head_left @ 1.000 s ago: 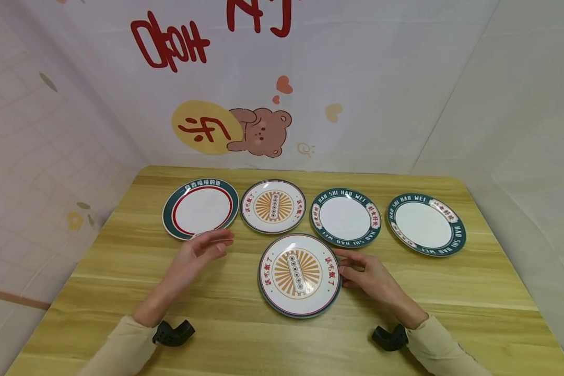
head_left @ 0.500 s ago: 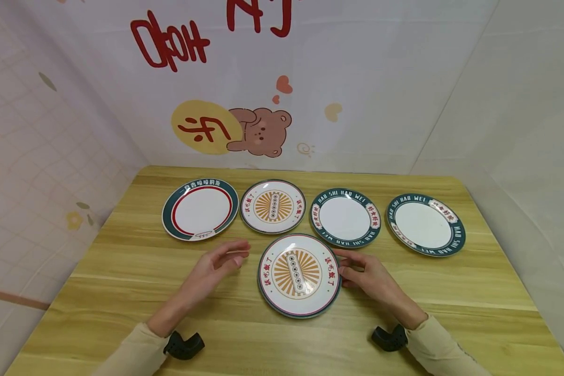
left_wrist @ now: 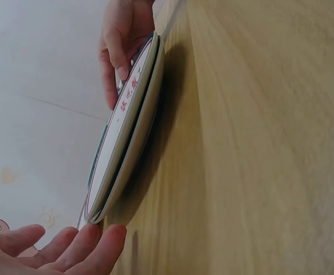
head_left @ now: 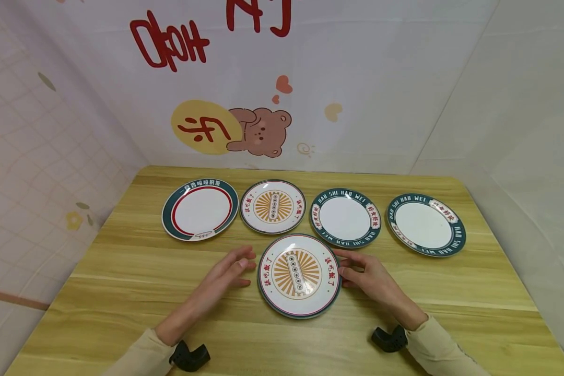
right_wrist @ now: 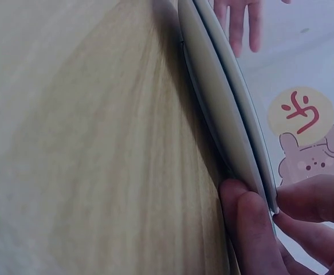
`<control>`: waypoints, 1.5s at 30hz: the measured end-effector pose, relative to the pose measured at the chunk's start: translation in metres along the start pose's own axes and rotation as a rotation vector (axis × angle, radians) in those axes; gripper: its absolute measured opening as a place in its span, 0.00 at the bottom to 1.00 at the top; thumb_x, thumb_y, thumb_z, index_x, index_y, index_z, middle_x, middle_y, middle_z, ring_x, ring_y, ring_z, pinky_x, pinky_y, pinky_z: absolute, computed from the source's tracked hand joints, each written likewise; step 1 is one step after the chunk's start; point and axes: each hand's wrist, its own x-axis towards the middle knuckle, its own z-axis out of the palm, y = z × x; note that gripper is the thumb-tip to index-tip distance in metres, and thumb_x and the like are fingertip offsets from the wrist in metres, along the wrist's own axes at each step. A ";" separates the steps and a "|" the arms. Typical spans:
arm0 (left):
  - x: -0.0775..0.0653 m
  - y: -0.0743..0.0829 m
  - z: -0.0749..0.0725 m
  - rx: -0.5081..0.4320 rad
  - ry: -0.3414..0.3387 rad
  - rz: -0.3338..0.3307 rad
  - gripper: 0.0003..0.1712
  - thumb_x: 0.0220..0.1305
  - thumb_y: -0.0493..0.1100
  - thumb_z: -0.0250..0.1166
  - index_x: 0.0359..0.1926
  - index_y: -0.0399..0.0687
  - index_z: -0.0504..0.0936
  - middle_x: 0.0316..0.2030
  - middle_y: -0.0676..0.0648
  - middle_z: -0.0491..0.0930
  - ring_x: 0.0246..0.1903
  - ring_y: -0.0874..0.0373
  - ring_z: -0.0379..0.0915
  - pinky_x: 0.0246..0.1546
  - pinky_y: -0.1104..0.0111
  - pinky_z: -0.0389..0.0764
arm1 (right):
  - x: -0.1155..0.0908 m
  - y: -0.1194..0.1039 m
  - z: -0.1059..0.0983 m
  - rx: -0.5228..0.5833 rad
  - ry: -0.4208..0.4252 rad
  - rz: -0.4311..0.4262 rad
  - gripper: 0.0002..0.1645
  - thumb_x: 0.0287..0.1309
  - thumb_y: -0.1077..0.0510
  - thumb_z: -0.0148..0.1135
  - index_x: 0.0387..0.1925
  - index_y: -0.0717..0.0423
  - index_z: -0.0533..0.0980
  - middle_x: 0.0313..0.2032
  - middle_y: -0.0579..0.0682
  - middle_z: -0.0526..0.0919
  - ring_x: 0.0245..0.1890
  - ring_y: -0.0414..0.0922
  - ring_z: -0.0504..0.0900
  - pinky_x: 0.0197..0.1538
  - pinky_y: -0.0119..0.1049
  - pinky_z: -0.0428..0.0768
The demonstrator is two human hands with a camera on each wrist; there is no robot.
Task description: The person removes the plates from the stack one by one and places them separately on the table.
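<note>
The left hand [head_left: 227, 271] has slid to the right since the earlier frames; before, it was near the red-ringed plate [head_left: 200, 209], and now its fingertips [left_wrist: 101, 240] sit just beside the left edge of the stack of sunburst plates [head_left: 298, 275]; the right hand [head_left: 364, 277] has stayed where it was.

The stack lies flat on the wooden bench [head_left: 122, 271], near the front and about in the middle; from the side (the wrist views show it best) you can see two plates, one on top of the other. The left fingers are straight and a little spread, holding nothing; I cannot tell if they touch the rim yet. The right hand pinches the right edge of the stack; the thumb lies on top of the rim and the other fingers [right_wrist: 252, 235] are tucked under it.

Four more plates lie in a row behind the stack; from left to right there is the red-ringed plate, a single sunburst plate [head_left: 273, 206], a green-rimmed plate [head_left: 345, 217] with letters round it, and a second green-rimmed plate [head_left: 426, 224] well off to the right. The first three nearly touch each other.

Behind the bench hangs a backdrop with a cartoon bear [head_left: 262, 132] and big red letters; both sleeves are cream.
</note>
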 end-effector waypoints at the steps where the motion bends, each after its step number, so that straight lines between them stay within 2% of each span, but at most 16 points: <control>1: 0.000 -0.001 0.001 -0.015 -0.007 -0.011 0.35 0.83 0.52 0.47 0.77 0.32 0.56 0.72 0.30 0.62 0.70 0.33 0.62 0.63 0.50 0.77 | 0.000 0.000 0.000 -0.002 0.001 0.001 0.28 0.72 0.65 0.60 0.70 0.66 0.71 0.51 0.63 0.82 0.45 0.50 0.83 0.44 0.38 0.88; 7: -0.002 -0.005 0.006 -0.126 -0.023 -0.084 0.38 0.82 0.54 0.48 0.78 0.31 0.53 0.73 0.28 0.59 0.71 0.33 0.61 0.63 0.50 0.78 | 0.000 0.002 0.000 -0.017 0.004 0.004 0.27 0.72 0.65 0.60 0.70 0.64 0.71 0.51 0.63 0.82 0.45 0.49 0.84 0.44 0.38 0.88; 18: 0.002 -0.010 0.012 -0.255 0.025 -0.169 0.38 0.81 0.52 0.54 0.77 0.30 0.55 0.73 0.29 0.61 0.68 0.38 0.68 0.59 0.57 0.81 | 0.000 0.003 0.000 0.004 -0.002 0.008 0.26 0.72 0.64 0.60 0.69 0.64 0.71 0.53 0.65 0.81 0.47 0.51 0.84 0.44 0.39 0.88; 29: 0.004 -0.012 0.012 -0.327 0.018 -0.172 0.36 0.82 0.49 0.51 0.76 0.26 0.55 0.74 0.28 0.59 0.69 0.38 0.65 0.61 0.55 0.80 | 0.001 0.002 0.000 0.019 0.013 0.041 0.26 0.72 0.63 0.60 0.69 0.62 0.71 0.54 0.64 0.81 0.48 0.52 0.83 0.45 0.38 0.88; 33: 0.006 -0.013 0.015 -0.350 0.039 -0.170 0.35 0.82 0.48 0.50 0.76 0.25 0.56 0.74 0.28 0.58 0.69 0.39 0.66 0.59 0.56 0.81 | 0.001 0.002 0.000 0.028 0.016 0.045 0.26 0.72 0.63 0.60 0.69 0.62 0.71 0.54 0.64 0.81 0.47 0.52 0.83 0.45 0.39 0.88; 38: 0.007 -0.014 0.016 -0.359 0.064 -0.176 0.34 0.82 0.47 0.49 0.75 0.24 0.57 0.73 0.28 0.59 0.67 0.40 0.68 0.57 0.56 0.83 | 0.001 0.001 0.000 0.037 0.020 0.047 0.26 0.73 0.63 0.60 0.69 0.63 0.71 0.53 0.64 0.81 0.47 0.52 0.83 0.46 0.39 0.88; 45: 0.008 -0.014 0.014 -0.361 0.054 -0.194 0.33 0.82 0.47 0.48 0.75 0.25 0.59 0.73 0.29 0.61 0.66 0.43 0.70 0.56 0.58 0.83 | 0.002 0.001 0.001 0.034 0.020 0.053 0.26 0.73 0.62 0.60 0.69 0.63 0.72 0.51 0.62 0.81 0.45 0.51 0.83 0.45 0.38 0.88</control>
